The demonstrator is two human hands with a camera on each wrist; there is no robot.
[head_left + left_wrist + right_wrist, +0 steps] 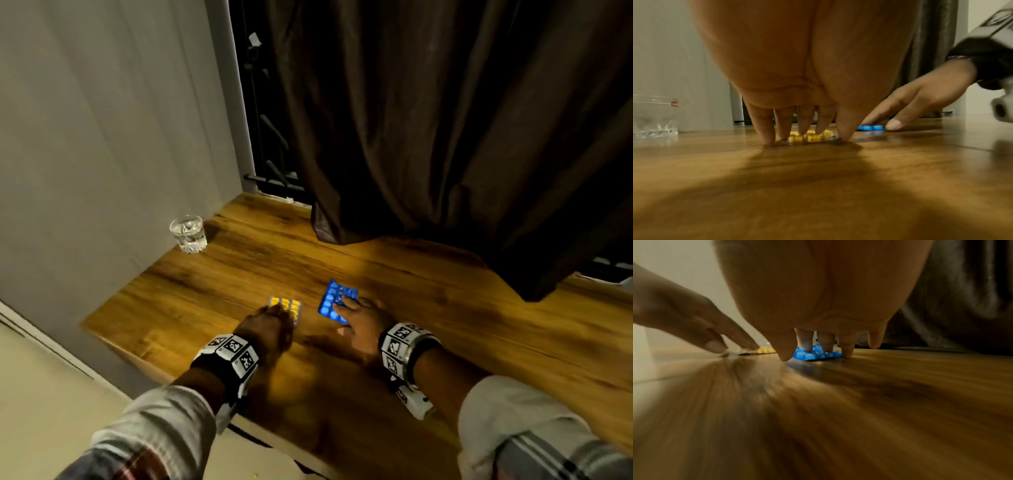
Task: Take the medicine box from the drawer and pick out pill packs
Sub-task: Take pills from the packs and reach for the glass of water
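Note:
Two pill packs lie flat on the wooden table (462,329). On the yellow pack (287,304) (813,138) rests my left hand (279,313) (805,125), fingers straight down, with its thumb at the pack's right edge. My right hand (346,308) (818,344) presses straight fingers onto the blue pack (329,297) (809,356), thumb tip on the wood beside it. The left wrist view also shows the blue pack (871,127), lying just right of the yellow one. No medicine box or drawer is in view.
A glass of water (188,234) (653,116) stands at the back left by the grey wall. A dark brown curtain (445,137) hangs over the table's far side. The table's front left edge runs near my left wrist.

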